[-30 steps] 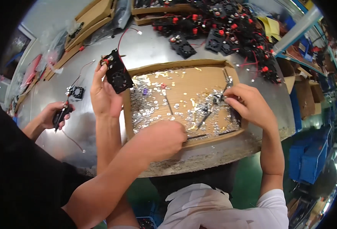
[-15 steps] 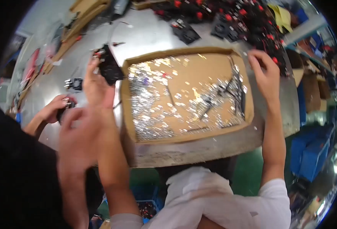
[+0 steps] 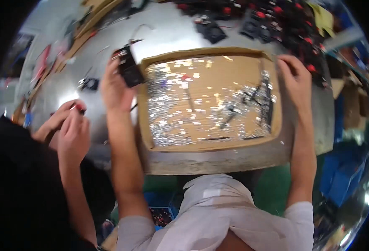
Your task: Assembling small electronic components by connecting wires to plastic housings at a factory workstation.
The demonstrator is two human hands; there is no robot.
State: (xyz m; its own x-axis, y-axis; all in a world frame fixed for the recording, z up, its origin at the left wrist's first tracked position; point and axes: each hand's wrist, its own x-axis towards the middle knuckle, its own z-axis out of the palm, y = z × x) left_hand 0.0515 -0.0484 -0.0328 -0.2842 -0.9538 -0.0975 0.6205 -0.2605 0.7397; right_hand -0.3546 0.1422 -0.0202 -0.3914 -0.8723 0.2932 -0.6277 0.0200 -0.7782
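Note:
My left hand is closed round a dark, box-shaped housing with small red and silver parts at its upper end. It is held just off the tray's left rim, and a thin wire shows above it. A shallow cardboard tray lies before me, holding many small shiny metal pieces and some thin black rods. At the tray's far right corner is my right hand, fingers curled and fingertips close together by the rim. Blur hides whether they grip the rim or a small piece.
A co-worker's hands work at my left on a small dark and red part. Another black part lies beyond them. Black housings with red bits are heaped at the back right. Blue bins stand right of the table.
The whole view has shifted slightly. The co-worker's near hand has moved from beside my left forearm to their other hand. My hands keep nearly the same places at the tray.

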